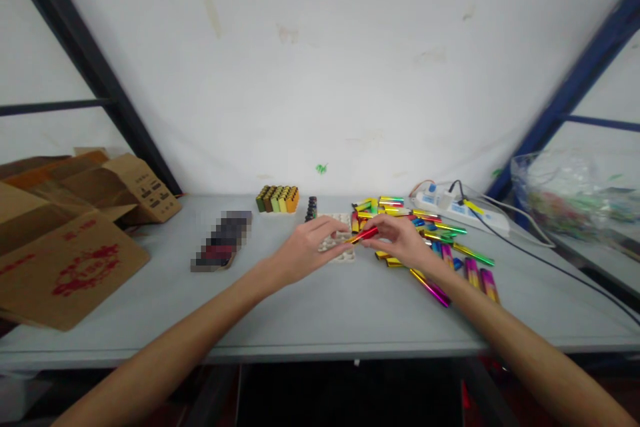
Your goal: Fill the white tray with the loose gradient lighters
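Observation:
Both hands meet over a white tray near the middle of the table. My right hand is closed on the red end of a shiny red and gold tube. The fingers of my left hand are at the tube's gold end, pinched around it. A row of black pieces stands at the tray's left edge. Many shiny coloured tubes lie loose to the right, around and behind my right hand. The hands hide part of the tray.
Open cardboard boxes stand at the left. A block of upright tubes is at the back, near a pixelated object. At the right are a power strip with cables and a clear plastic bag.

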`<state>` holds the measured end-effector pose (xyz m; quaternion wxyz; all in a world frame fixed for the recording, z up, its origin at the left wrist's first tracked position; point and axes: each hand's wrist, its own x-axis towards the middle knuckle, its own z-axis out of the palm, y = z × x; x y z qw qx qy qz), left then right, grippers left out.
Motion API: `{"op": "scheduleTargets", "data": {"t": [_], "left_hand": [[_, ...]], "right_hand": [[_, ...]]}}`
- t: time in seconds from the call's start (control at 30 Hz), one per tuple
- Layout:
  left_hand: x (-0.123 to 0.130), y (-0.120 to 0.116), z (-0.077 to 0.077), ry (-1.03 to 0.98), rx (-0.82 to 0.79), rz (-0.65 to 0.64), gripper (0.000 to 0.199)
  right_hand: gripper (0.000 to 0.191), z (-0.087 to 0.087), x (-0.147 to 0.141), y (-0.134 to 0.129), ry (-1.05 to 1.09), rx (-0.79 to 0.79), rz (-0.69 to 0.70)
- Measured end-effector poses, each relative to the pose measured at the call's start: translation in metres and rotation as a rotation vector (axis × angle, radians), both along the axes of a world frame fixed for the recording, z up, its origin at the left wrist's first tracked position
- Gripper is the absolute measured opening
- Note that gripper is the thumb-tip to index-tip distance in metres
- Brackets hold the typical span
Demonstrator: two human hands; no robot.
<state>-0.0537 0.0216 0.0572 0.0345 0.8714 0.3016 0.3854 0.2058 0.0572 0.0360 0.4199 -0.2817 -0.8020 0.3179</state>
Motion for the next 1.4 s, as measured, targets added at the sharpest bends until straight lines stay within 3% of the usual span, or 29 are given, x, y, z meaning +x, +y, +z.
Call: {"op": "scheduleTargets", "data": {"t": [0.13,0.27,0.47,0.6,0.77,0.9,1.03,1.13,1.4], "left_hand": [[0.004,0.002,-0.009,-0.021,-0.181,-0.047,0.026],[0.005,0.008,-0.017,-0.137,-0.38,-0.072,0.023],[0.006,0.005,-0.013,-0.155,-0.55,-0.113,0.03],[0.007,0.001,-0.015,-0.219,-0.75,-0.215,0.028],[0.009,0.0,-0.017,-0.323,-0.997,-0.368,0.038],[0.01,0.002,-0.01,-0.474,-1.123,-0.374,0.042],[0.012,0.003,-0.005,-0.477,-1.082,-0.288,0.048],[0.013,0.004,-0.006,-0.47,-1.041,-0.229,0.056],[0.007,0.011,-0.016,-0.373,-0.778,-0.007,0.057]], "right_hand": [[0.031,0.002,-0.003,-0.005,0.025,-0.116,0.071],[0.025,0.003,-0.001,-0.003,-0.025,-0.023,0.099],[0.042,0.001,-0.002,-0.003,0.113,-0.236,0.047],[0.041,0.001,-0.005,-0.005,0.195,-0.269,0.086],[0.033,0.002,-0.003,-0.002,0.205,-0.162,0.021],[0.027,0.003,0.007,0.004,0.04,0.042,-0.128],[0.023,0.003,0.015,0.008,-0.165,0.242,-0.237],[0.02,0.002,0.016,0.01,-0.23,0.343,-0.233],[0.016,-0.001,0.018,0.013,-0.35,0.368,-0.152]]}}
